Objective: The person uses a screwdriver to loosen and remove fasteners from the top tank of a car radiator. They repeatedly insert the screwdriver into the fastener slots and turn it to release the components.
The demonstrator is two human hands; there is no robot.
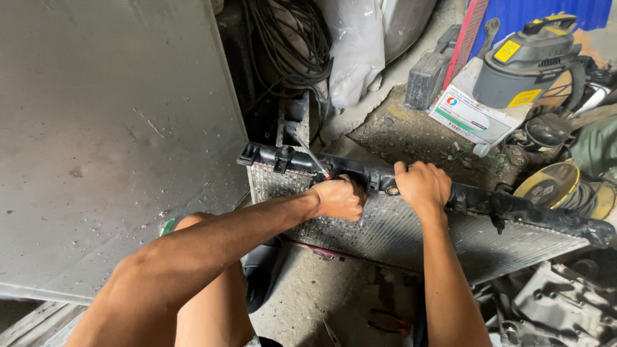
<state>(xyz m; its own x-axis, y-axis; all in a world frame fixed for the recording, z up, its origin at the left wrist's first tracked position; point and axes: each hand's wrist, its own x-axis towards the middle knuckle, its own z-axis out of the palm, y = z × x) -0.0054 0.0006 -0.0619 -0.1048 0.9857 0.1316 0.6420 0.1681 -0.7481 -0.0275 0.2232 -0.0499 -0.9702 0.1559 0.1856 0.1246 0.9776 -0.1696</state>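
Now my left hand is closed around a screwdriver, its shaft pointing to 11 o'clock. At 3 o'clock from it, my right hand grips the black top tank of the radiator, which lies on the floor.

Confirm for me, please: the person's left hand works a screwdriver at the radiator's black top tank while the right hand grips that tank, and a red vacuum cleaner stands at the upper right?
Not quite. The head view shows the vacuum cleaner is grey with yellow labels, not red. The rest holds: the left hand works the screwdriver at the radiator's black top tank, and the right hand grips that tank.
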